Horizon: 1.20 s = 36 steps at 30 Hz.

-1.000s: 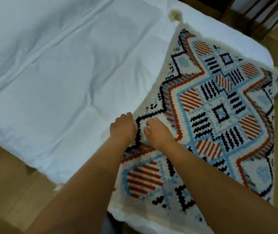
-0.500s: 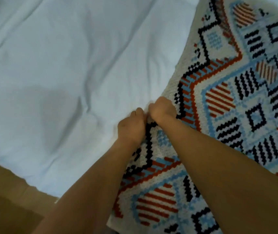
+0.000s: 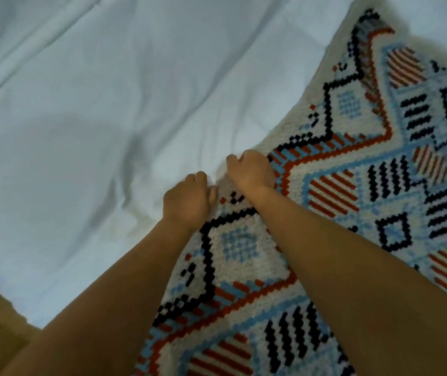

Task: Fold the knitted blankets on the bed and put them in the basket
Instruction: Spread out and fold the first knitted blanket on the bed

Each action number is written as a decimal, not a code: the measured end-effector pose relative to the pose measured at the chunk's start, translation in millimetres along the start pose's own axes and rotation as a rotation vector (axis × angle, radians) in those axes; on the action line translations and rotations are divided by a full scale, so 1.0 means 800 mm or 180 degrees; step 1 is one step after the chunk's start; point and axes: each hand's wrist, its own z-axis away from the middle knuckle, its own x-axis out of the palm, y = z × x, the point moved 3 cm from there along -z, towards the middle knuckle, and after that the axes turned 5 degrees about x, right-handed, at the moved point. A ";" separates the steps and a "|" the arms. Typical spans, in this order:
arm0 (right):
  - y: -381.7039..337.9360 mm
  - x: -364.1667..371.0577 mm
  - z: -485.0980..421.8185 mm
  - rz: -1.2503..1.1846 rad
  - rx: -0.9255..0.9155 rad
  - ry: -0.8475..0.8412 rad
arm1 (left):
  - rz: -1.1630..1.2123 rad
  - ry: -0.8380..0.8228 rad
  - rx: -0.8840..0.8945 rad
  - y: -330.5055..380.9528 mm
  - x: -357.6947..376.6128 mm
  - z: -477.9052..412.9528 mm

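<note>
White bed sheet [image 3: 108, 118] is filling the left and top of view, wrinkled. Knitted blanket [image 3: 366, 185] is lying on it to the right, cream with black, red and blue geometric pattern, spread flat. Both hands are working its left edge, close together. Left hand [image 3: 185, 200] is curling its fingers shut, pinching the blanket edge. Right hand [image 3: 252, 169] is doing the same, fingers closed on the edge just beyond.
</note>
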 end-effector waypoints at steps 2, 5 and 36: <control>0.011 -0.038 -0.034 0.0204 0.0009 0.0246 | 0.0034 -0.0007 0.0124 0.026 -0.004 -0.035; 0.024 -0.085 -0.080 0.0799 -0.0026 0.0499 | 0.0137 -0.0128 0.0269 0.075 0.000 -0.094; 0.052 -0.057 -0.090 -0.0267 -0.0753 0.0550 | 0.0209 0.0210 -0.0019 0.097 0.026 -0.140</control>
